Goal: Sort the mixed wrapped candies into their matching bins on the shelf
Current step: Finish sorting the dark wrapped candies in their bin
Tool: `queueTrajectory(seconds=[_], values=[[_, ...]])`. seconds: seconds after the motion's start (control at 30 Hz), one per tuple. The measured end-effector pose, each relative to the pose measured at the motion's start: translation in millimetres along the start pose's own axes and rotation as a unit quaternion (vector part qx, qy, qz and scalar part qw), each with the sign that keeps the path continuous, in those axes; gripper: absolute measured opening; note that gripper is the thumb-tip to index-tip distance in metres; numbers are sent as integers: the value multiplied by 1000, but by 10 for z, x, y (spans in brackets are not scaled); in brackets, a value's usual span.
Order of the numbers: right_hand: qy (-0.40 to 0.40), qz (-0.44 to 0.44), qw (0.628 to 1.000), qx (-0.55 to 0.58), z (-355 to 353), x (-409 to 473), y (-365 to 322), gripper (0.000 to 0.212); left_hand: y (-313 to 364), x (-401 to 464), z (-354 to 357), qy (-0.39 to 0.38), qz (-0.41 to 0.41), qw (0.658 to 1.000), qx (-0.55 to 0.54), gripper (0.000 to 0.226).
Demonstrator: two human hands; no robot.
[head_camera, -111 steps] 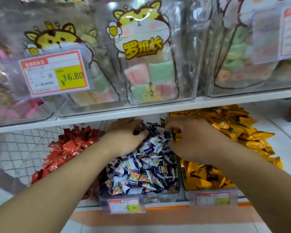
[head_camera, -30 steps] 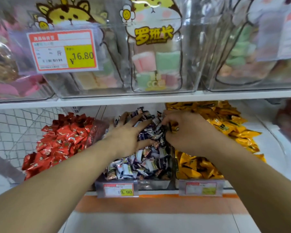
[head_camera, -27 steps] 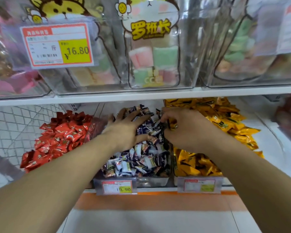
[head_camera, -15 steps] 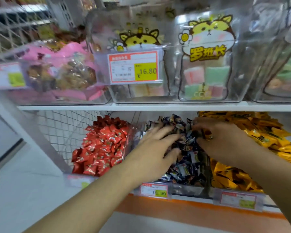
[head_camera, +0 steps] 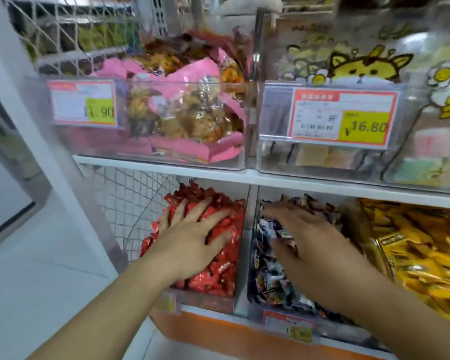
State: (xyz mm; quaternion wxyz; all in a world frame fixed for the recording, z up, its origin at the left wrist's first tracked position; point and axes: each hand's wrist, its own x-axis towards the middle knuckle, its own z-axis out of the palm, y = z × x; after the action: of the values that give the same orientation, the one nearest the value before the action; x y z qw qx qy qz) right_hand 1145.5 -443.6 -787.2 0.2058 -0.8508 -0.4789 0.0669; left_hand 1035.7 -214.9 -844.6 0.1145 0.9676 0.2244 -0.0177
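Observation:
On the lower shelf three clear bins stand side by side. The left bin holds red wrapped candies (head_camera: 226, 271), the middle one dark blue and white candies (head_camera: 270, 276), the right one yellow candies (head_camera: 421, 245). My left hand (head_camera: 192, 237) lies flat with its fingers spread on top of the red candies. My right hand (head_camera: 304, 237) hovers palm down over the blue and white pile, fingers stretched toward the divider (head_camera: 244, 245). It is blurred, and I see nothing gripped in it.
The upper shelf (head_camera: 244, 175) carries clear bins with pink-wrapped snacks (head_camera: 187, 118) and pastel sweets, each with a price tag (head_camera: 340, 115). A wire mesh side panel (head_camera: 130, 201) closes the left end. A white post and pale floor lie to the left.
My left hand has moved left from the blue and white candies onto the red pile. My right hand has slid left across the middle bin. The view has swung left.

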Motion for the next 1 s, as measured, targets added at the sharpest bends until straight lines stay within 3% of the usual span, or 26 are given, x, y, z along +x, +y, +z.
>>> queueTrajectory(seconds=[0.17, 0.4, 0.5, 0.67, 0.73, 0.87, 1.0], values=[[-25, -92, 995, -29, 277, 168, -174, 59, -157, 148, 13, 26, 3, 999, 32, 59], [-26, -98, 994, -43, 414, 187, -129, 62, -201, 564, 65, 52, 15, 997, 55, 61], [-32, -90, 995, -39, 397, 188, -133, 60, -178, 702, 20, 30, 12, 999, -5, 61], [-28, -97, 995, -4, 391, 227, -86, 53, -223, 367, -197, 83, 54, 991, -92, 51], [-32, -102, 994, -6, 378, 226, -63, 52, -239, 131, -262, 48, 82, 992, -86, 49], [-41, -106, 993, -15, 307, 196, -58, 51, -146, -237, -189, -117, 102, 985, -69, 64], [-27, -113, 992, -39, 280, 156, -51, 53, -105, -209, 20, -116, 112, 987, 17, 74]])
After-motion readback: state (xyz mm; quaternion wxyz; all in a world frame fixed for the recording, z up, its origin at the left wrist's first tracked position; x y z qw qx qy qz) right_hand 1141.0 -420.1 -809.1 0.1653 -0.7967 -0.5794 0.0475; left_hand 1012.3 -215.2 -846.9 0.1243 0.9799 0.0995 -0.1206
